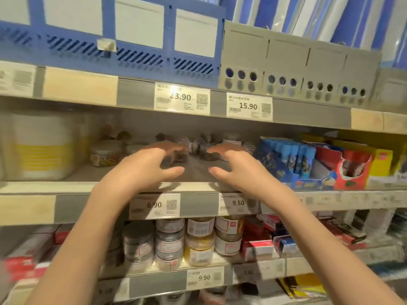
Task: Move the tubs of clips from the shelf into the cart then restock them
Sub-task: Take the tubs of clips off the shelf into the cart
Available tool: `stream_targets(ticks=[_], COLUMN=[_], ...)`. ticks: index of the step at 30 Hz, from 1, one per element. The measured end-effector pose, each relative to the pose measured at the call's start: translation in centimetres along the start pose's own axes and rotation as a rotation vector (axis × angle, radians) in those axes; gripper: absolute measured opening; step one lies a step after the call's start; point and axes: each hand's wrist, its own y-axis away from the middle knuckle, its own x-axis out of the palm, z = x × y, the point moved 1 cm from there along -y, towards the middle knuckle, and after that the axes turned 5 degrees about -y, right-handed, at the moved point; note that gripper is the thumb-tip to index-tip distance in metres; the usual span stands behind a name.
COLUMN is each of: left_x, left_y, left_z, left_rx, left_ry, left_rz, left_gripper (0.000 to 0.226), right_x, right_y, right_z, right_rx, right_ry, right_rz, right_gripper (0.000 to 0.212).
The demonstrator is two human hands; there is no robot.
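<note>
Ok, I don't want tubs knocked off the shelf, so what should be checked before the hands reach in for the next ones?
1. Left hand free, fingers spread: ok.
2. Right hand free, fingers spread: ok.
3. Tubs of clips remaining at the back of the middle shelf: ok, though blurred.
4. Bare shelf in front of them for the hands: ok.
5. Tub at left standing apart: ok.
6. Cart in place: cannot tell, not in view.
</note>
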Motion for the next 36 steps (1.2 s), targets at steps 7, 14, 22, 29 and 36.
stream_targets(ticks=[7,14,22,29,36], left_x=[-0.9,0.2,0.3,-0.1,0.1], left_y=[-0.8,-1.9,-1.7,-1.6,-1.5], left_z=[4.1,5.3,5.4,5.1,4.9], left_rx=[0.027,0.022,-0.034,-0.007,0.013], left_ry=[0.133,0.070,0.067,0.093,0.072], left_rz=[-0.033,-0.039,-0.072,-0.048,-0.040], left_gripper=[0.047,0.046,0.056,0.061,0.050], right_x=[2.4,4.1,5.7,3.9,4.0], right_y=[-7.6,-12.2,-13.3,-11.5,-10.9], right_z=[2.6,3.3,2.0,2.6,2.7], right_rx=[-0.141,-0.289,-0.374,-0.277,-0.217], right_ry=[-0.140,-0.119,-0.065,-0.408,-0.461], right_rz=[0.114,0.188,0.139,0.283,0.460], right_gripper=[0.050,0.068,0.069,0.047,0.035])
